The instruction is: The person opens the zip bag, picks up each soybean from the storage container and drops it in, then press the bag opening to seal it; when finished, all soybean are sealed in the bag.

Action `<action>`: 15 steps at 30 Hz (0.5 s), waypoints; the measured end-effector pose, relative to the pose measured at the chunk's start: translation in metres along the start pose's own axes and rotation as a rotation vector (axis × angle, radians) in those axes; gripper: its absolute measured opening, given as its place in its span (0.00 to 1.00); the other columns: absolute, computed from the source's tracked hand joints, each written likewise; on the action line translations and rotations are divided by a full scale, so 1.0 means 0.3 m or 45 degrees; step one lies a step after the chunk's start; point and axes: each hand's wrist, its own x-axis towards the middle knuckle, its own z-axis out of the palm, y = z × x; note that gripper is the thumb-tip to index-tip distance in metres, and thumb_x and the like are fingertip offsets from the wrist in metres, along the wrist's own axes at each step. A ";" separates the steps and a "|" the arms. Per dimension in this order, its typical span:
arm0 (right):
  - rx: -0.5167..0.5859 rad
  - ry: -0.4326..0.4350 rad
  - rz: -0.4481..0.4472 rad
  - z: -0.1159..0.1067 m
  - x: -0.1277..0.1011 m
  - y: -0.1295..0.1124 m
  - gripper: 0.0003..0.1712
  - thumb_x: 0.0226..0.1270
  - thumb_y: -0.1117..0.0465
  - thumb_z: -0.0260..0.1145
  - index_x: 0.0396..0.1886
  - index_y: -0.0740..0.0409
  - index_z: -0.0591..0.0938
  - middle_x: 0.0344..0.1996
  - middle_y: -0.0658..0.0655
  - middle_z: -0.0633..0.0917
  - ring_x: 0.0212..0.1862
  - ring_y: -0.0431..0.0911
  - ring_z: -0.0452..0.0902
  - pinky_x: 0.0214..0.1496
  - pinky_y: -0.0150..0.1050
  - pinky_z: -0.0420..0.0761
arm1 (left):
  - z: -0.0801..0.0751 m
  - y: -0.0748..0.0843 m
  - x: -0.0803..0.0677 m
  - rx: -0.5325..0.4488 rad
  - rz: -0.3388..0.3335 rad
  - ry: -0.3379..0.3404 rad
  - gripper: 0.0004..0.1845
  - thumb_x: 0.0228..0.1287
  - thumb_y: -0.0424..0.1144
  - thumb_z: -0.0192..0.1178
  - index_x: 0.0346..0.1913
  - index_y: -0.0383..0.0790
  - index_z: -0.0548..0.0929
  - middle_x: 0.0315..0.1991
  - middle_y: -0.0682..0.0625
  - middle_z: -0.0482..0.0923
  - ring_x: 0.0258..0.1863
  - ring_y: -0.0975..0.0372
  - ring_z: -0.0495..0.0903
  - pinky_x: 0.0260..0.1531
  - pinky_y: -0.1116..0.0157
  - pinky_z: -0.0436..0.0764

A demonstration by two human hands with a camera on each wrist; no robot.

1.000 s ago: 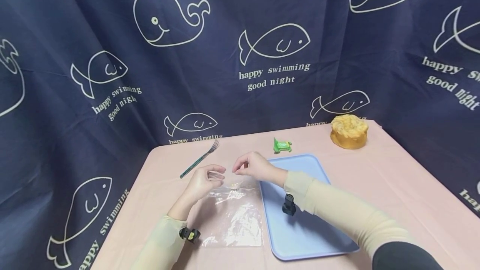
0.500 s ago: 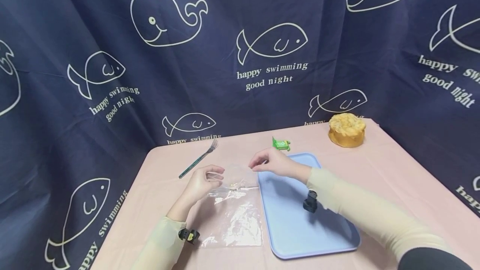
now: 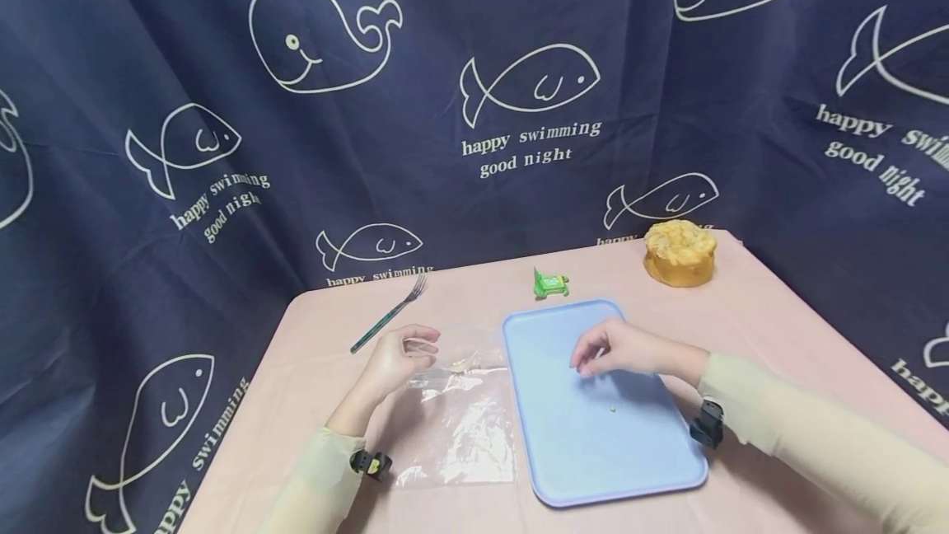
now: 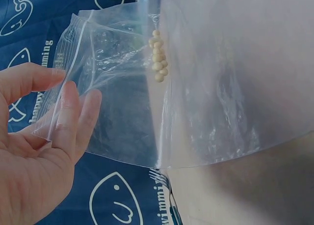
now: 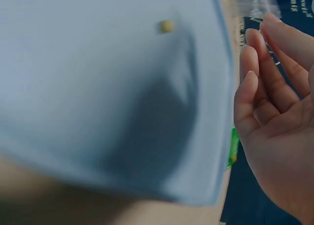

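My left hand (image 3: 396, 365) pinches the zip edge of a clear plastic zip bag (image 3: 463, 443). In the left wrist view, thumb and fingers hold that bag (image 4: 120, 117) near its mouth, and several pale round beans (image 4: 158, 58) lie clustered inside. My right hand (image 3: 615, 348) hovers above the blue tray (image 3: 549, 468), its fingers loosely bent. The right wrist view shows nothing between the fingers (image 5: 272, 82) of that hand. A single bean (image 3: 612, 409) lies on the tray, below the right hand.
Behind the bag lies a fork (image 3: 389, 316) with a dark green handle. A small green packet (image 3: 551, 283) sits beyond the tray. At the back right stands a round golden bread (image 3: 680, 254). A dark blue curtain (image 3: 371, 147) hangs behind the pink-covered table.
From over the bag, my right hand has moved right and toward me, over the tray. The bean on the tray now shows. My left hand stays at the bag's edge.
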 end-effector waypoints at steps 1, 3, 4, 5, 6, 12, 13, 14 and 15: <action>0.011 -0.020 -0.016 0.003 -0.017 0.010 0.07 0.62 0.73 0.71 0.40 0.70 0.86 0.32 0.59 0.89 0.35 0.48 0.85 0.39 0.37 0.86 | -0.001 0.000 -0.001 0.000 0.002 0.001 0.21 0.53 0.23 0.66 0.54 0.28 0.83 0.50 0.34 0.84 0.45 0.49 0.87 0.46 0.57 0.87; 0.027 -0.053 -0.032 0.011 -0.048 0.027 0.07 0.62 0.74 0.71 0.40 0.70 0.86 0.32 0.61 0.89 0.34 0.47 0.85 0.38 0.36 0.85 | -0.002 0.000 -0.003 0.001 0.001 0.000 0.21 0.53 0.23 0.66 0.53 0.28 0.83 0.50 0.35 0.84 0.45 0.49 0.87 0.46 0.57 0.87; 0.036 -0.067 -0.038 0.015 -0.061 0.033 0.07 0.61 0.74 0.70 0.39 0.69 0.87 0.31 0.61 0.89 0.33 0.47 0.85 0.38 0.36 0.85 | -0.002 0.000 -0.002 0.006 -0.002 -0.002 0.21 0.54 0.23 0.66 0.54 0.29 0.83 0.50 0.36 0.84 0.45 0.49 0.87 0.46 0.58 0.87; 0.041 -0.076 -0.032 0.018 -0.074 0.037 0.07 0.60 0.75 0.71 0.39 0.69 0.87 0.31 0.61 0.89 0.32 0.46 0.84 0.37 0.36 0.85 | -0.003 0.001 -0.003 0.006 0.001 -0.002 0.21 0.54 0.23 0.66 0.54 0.29 0.83 0.50 0.36 0.85 0.45 0.50 0.87 0.47 0.58 0.86; 0.043 -0.083 -0.027 0.020 -0.084 0.040 0.07 0.60 0.74 0.72 0.38 0.68 0.87 0.31 0.60 0.89 0.32 0.45 0.84 0.36 0.35 0.85 | -0.004 0.002 -0.002 0.007 0.001 -0.003 0.21 0.54 0.23 0.66 0.54 0.30 0.84 0.50 0.37 0.85 0.45 0.50 0.87 0.47 0.58 0.86; 0.025 -0.092 0.017 0.041 -0.131 0.054 0.07 0.55 0.70 0.76 0.35 0.62 0.89 0.27 0.55 0.88 0.30 0.38 0.80 0.31 0.32 0.83 | 0.002 -0.003 0.002 0.022 0.006 0.008 0.21 0.53 0.23 0.66 0.53 0.29 0.84 0.49 0.36 0.85 0.45 0.49 0.87 0.45 0.58 0.87; 0.016 -0.092 0.011 0.044 -0.136 0.057 0.07 0.55 0.70 0.77 0.35 0.61 0.89 0.27 0.55 0.87 0.29 0.38 0.80 0.31 0.32 0.82 | 0.003 -0.004 0.003 0.023 0.005 0.007 0.21 0.53 0.23 0.66 0.53 0.29 0.84 0.49 0.35 0.85 0.44 0.49 0.87 0.44 0.58 0.87; 0.005 -0.091 0.000 0.047 -0.140 0.060 0.07 0.55 0.70 0.77 0.34 0.61 0.89 0.26 0.55 0.87 0.29 0.39 0.80 0.30 0.32 0.82 | 0.005 -0.004 0.004 0.026 0.004 0.007 0.21 0.53 0.23 0.66 0.54 0.29 0.84 0.50 0.35 0.84 0.44 0.49 0.87 0.44 0.58 0.87; -0.007 -0.089 -0.017 0.049 -0.145 0.061 0.07 0.54 0.70 0.77 0.34 0.60 0.89 0.26 0.55 0.87 0.29 0.40 0.80 0.30 0.32 0.82 | 0.007 -0.003 0.006 0.026 0.001 0.004 0.21 0.53 0.23 0.66 0.54 0.29 0.84 0.50 0.35 0.84 0.44 0.50 0.87 0.44 0.58 0.87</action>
